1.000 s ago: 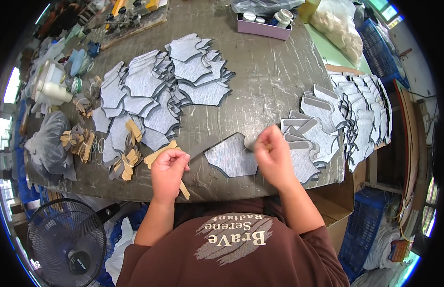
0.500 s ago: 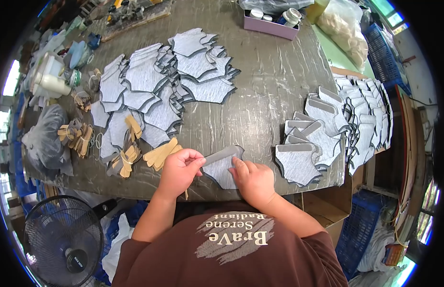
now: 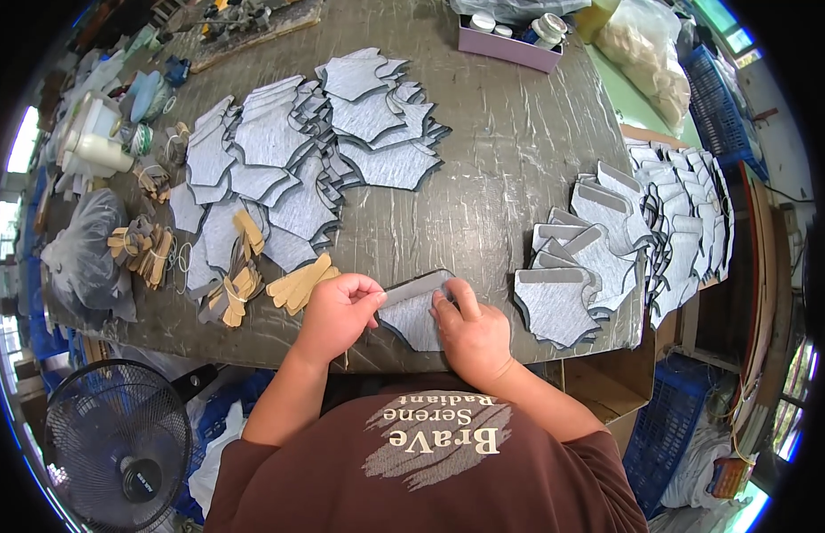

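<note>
A light grey, dark-edged cut fabric piece (image 3: 411, 323) lies near the table's front edge, directly before me. Along its upper edge runs a darker grey strip (image 3: 418, 288). My left hand (image 3: 340, 316) pinches the strip's left end between thumb and fingers. On the piece's right side rests my right hand (image 3: 473, 334), its fingers bent and the index finger at the strip's right end. Tan strips (image 3: 297, 286) lie fanned out just beyond my left hand. To the right is a pile of similar pieces (image 3: 555, 302) with dark strips along their upper edges.
Overlapping stacks of plain grey pieces (image 3: 275, 142) cover the table's left part. Tied strip bundles (image 3: 150, 253) and a clear plastic bag (image 3: 91, 253) lie farther left. A lilac box (image 3: 510, 49) with jars stands at the back. Below the left edge is a black fan (image 3: 119, 444).
The strip now lies flatter along the piece's upper edge. My right index finger has stretched upward to the strip's right end. My left hand has barely moved.
</note>
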The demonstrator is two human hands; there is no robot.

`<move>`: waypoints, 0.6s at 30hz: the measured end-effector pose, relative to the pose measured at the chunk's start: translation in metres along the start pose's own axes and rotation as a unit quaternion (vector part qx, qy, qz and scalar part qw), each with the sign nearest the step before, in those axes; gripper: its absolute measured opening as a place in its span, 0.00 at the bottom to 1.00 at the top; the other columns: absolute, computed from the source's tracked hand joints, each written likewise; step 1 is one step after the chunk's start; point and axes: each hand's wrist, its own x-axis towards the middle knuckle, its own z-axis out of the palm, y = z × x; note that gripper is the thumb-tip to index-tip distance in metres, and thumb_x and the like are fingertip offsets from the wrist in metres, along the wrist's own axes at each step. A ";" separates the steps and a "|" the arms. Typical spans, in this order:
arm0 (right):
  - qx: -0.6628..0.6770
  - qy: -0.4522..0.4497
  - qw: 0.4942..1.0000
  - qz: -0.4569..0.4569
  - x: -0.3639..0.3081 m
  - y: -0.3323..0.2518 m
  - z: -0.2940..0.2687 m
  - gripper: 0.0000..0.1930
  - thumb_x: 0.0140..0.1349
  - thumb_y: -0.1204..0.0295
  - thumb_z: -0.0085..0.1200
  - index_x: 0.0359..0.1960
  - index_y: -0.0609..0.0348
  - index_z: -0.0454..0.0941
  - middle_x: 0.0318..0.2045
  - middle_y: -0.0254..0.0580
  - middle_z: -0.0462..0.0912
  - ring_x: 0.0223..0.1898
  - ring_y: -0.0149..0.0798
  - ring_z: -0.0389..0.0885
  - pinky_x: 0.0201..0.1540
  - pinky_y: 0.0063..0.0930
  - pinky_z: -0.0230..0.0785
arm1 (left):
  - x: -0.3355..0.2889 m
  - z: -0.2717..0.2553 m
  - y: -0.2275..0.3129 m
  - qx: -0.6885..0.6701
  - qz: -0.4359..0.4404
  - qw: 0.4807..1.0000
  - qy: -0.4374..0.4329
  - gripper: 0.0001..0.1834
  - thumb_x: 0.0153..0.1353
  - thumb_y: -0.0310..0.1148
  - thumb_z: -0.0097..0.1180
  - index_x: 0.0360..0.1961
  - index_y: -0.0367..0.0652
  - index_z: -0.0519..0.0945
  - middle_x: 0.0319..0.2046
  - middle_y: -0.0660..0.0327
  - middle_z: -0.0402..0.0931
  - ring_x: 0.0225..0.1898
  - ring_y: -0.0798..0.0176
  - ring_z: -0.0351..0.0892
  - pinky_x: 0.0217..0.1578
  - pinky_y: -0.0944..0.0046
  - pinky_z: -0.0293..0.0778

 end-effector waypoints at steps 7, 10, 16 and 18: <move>-0.022 -0.007 0.999 -0.032 -0.002 0.003 0.005 0.14 0.45 0.73 0.55 0.37 0.60 0.78 0.49 0.38 0.77 0.17 0.30 0.73 0.21 0.27 0.66 | 0.001 0.000 0.002 0.034 -0.019 0.999 0.005 0.04 0.56 0.25 0.59 0.29 0.34 0.79 0.22 0.61 0.78 0.19 0.72 0.75 0.21 0.72 0.69; -0.020 -0.005 0.999 -0.031 -0.002 0.003 0.006 0.14 0.45 0.72 0.55 0.37 0.61 0.78 0.48 0.38 0.77 0.17 0.30 0.73 0.21 0.26 0.66 | 0.003 0.004 -0.007 0.156 0.117 0.980 0.042 0.04 0.56 0.24 0.58 0.27 0.34 0.78 0.21 0.63 0.76 0.19 0.76 0.71 0.20 0.74 0.67; 0.070 0.027 0.997 0.013 -0.005 0.007 0.002 0.18 0.46 0.76 0.59 0.43 0.60 0.76 0.49 0.42 0.76 0.23 0.41 0.79 0.27 0.32 0.73 | -0.001 0.014 0.001 0.267 0.179 0.943 0.082 0.03 0.50 0.20 0.59 0.26 0.35 0.77 0.24 0.59 0.72 0.23 0.65 0.71 0.25 0.68 0.67; 0.157 0.108 0.978 0.079 -0.002 0.005 -0.003 0.22 0.50 0.78 0.58 0.49 0.61 0.73 0.48 0.44 0.76 0.25 0.48 0.79 0.29 0.34 0.74 | -0.002 0.013 -0.008 0.232 0.274 0.925 0.123 0.03 0.51 0.20 0.58 0.26 0.36 0.75 0.30 0.59 0.71 0.23 0.69 0.68 0.25 0.70 0.66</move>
